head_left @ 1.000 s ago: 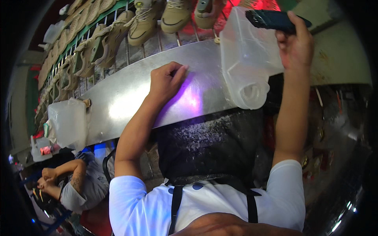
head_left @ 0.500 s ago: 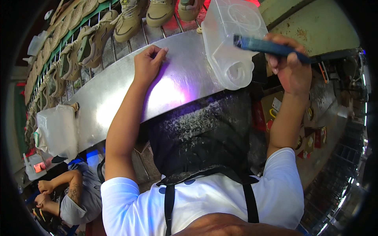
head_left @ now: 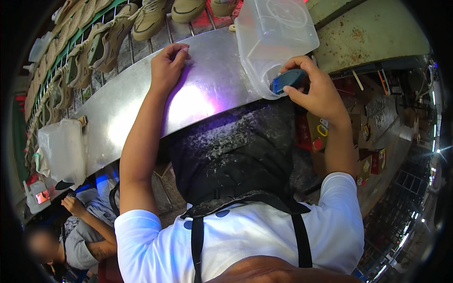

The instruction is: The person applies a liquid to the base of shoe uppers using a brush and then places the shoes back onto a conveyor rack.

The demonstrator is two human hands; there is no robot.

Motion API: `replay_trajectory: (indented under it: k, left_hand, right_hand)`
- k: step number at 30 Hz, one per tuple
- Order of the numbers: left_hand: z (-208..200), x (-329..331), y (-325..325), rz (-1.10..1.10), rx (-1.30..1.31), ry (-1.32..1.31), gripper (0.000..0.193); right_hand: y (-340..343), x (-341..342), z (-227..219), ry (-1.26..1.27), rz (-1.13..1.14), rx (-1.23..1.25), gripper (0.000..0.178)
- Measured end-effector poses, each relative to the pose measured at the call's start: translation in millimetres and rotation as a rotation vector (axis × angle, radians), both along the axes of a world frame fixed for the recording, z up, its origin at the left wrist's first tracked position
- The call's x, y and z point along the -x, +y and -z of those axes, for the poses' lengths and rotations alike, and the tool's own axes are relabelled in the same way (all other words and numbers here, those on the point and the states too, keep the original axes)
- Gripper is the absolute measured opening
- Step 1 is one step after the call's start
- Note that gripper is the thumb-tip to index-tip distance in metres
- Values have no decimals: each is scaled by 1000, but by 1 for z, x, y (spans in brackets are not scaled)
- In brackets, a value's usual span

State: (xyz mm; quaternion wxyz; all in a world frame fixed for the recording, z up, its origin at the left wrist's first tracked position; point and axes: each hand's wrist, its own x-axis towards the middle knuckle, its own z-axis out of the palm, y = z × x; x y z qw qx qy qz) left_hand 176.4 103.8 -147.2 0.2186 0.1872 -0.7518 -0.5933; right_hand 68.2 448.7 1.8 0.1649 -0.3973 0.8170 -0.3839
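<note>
No legible text or numbers, small lit screen (head_left: 43,196) at left unreadable

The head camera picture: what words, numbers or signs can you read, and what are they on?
None can be read.
Small boxes at right: any labels too small.
Lit screen at left: too small.
Clear container: round mark, no letters I can make out.
Dark blue tool in right hand: no writing I can see.

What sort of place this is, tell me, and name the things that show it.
Probably a shoe factory or workshop: tan lace-up shoes stand in rows beyond a shiny grey metal ledge, and the person wears a black apron marked with whitish residue.
</note>
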Motion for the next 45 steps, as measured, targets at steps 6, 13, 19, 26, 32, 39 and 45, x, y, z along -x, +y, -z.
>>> replay_trajectory:
  k: [6,13,19,26,32,39,45]
  left_hand:
    - [-3,-2,3,-7,-120,39,20]
    - [-10,-4,9,-2,-104,34,22]
    - [-7,-4,7,17,-120,44,24]
    - [-8,-7,6,-4,-45,1,22]
    - [-9,-8,4,39,-8,-49,20]
    - [-14,-10,4,41,-24,-64,18]
    - [-11,-10,3,35,-32,-56,15]
  right_hand:
    - [17,9,17,69,199,464,42]
    - [75,39,76,319,335,149,30]
    - [75,49,108,347,314,27,36]
    - [73,57,121,240,485,199,40]
    - [85,59,140,106,557,375,39]
    - [90,58,135,305,408,291,29]
    - [86,53,139,303,395,195,34]
